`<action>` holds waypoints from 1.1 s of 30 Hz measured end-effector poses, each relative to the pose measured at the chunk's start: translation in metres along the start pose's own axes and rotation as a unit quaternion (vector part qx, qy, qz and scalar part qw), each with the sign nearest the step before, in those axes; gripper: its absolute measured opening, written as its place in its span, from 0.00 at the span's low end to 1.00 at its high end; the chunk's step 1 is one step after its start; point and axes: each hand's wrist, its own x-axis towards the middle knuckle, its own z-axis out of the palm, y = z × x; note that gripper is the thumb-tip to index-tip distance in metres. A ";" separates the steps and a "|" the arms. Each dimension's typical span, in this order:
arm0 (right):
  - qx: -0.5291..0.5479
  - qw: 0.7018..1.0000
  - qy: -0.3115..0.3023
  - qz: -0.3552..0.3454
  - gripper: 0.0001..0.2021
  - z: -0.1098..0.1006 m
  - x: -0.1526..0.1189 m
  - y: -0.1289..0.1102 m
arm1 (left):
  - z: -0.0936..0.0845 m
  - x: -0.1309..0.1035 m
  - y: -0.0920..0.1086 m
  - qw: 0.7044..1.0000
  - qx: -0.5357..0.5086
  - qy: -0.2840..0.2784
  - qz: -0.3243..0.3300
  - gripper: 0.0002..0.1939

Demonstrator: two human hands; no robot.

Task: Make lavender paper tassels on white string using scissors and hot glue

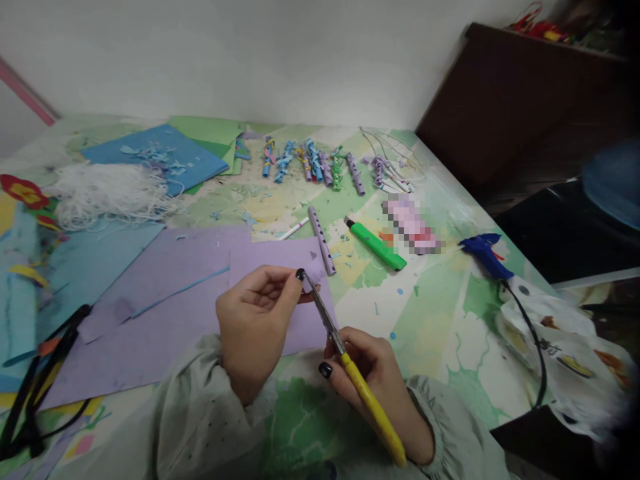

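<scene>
My right hand [367, 370] grips scissors with yellow handles [367, 403]. Their metal blades point up and away from me, toward my left fingertips, and look nearly closed. My left hand [265, 310] is closed in a pinch at the blade tips; whatever is between thumb and finger is too small to make out. Below the left hand lies a purple paper sheet [270, 257], on top of a larger purple sheet [165, 293]. A purple paper tube with dark spots [321, 240] rests just beyond the blades, beside a thin white stick [294, 229].
Past the hands lie a green utility knife [377, 247], a blurred-out pink object [413, 223] and a blue glue gun [483, 257]. Several fringed paper rolls [313, 160] line the back. White string [113, 193] and blue foam sheets [165, 150] are at left; a plastic bag [565, 353] is at right.
</scene>
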 end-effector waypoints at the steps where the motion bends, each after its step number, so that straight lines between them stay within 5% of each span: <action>1: -0.002 1.000 0.002 0.002 0.07 0.000 0.000 0.000 | 0.000 0.000 0.000 1.000 0.002 0.001 0.000 0.04; 33: 0.022 1.000 -0.018 -0.011 0.08 -0.003 -0.001 0.001 | -0.003 0.001 -0.007 0.997 -0.076 -0.010 -0.012 0.05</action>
